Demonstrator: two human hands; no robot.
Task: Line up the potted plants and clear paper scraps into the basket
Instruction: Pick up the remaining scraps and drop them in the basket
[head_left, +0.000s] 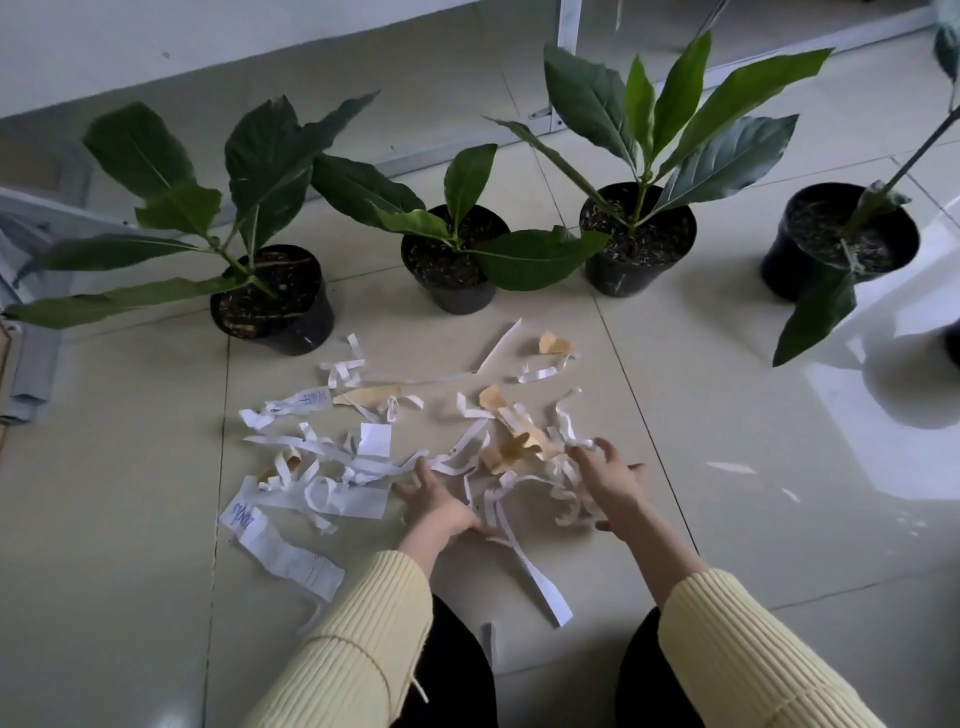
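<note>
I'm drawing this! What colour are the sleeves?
Pale yellow ribbed sleeves, best in head view.

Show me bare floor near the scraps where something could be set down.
Bare tile lies right of the right hand, in front of the far-right pot, and left of the paper scraps, in front of the leftmost pot. Crowded: the middle, where scraps cover the tile around the left hand.

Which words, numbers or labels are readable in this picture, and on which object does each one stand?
Nothing is legible.
Blue handwriting on a white strip: too blurred to read.
Blue handwriting on the long slip: too blurred to read.
Fine print lower on that slip: too small to read.
</note>
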